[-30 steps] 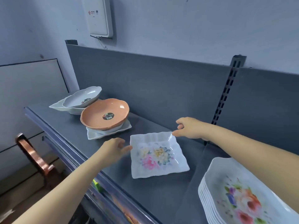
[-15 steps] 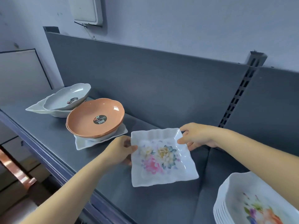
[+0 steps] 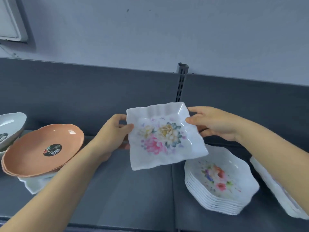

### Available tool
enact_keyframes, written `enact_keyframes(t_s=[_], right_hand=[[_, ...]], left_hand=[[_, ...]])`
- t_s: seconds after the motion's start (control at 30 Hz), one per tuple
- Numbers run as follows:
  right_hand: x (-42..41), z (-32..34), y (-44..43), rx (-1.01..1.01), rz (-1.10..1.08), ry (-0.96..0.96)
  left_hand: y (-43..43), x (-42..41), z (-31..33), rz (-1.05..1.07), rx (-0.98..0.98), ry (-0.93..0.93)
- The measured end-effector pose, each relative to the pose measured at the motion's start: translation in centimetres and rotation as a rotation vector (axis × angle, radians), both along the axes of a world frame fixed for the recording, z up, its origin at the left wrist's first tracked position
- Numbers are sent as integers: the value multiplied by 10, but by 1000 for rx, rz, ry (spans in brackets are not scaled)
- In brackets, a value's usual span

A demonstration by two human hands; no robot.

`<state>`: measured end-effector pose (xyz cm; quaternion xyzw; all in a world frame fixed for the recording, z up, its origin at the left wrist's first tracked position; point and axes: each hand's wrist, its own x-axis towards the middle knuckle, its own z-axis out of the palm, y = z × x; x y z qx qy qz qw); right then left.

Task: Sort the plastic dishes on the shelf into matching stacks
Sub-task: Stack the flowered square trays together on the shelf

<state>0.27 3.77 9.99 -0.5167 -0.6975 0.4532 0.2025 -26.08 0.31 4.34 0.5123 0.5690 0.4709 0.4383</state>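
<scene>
A white square dish with a flower print (image 3: 164, 136) hangs in the air above the grey shelf (image 3: 127, 190), tilted toward me. My left hand (image 3: 113, 133) grips its left edge, thumb on top. My right hand (image 3: 212, 124) grips its right edge the same way. Below and to the right stands a stack of several white flowered plates (image 3: 220, 183). A stack of orange bowls (image 3: 43, 149) sits at the left on a white square dish (image 3: 33, 184). A grey-white bowl (image 3: 10, 126) shows at the far left edge.
Another white dish or stack (image 3: 280, 190) is cut off at the right edge. The shelf's dark back panel (image 3: 83, 97) and a slotted upright (image 3: 181, 82) rise behind the dishes. A white box (image 3: 11, 19) hangs on the wall at upper left.
Both hands closed on the square flowered dish and lifted it off the shelf, carrying it to the right. The view swung right, bringing the flowered plate stack into full sight.
</scene>
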Motion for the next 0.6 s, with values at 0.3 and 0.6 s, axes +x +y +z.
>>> enact_keyframes(t_s=[0.3, 0.6], right_hand=[[112, 0, -85, 34, -322, 127], [241, -20, -133, 51, -575, 102]], left_hand=[[0, 105, 21, -238, 67, -94], [-26, 246, 18, -521, 84, -93]])
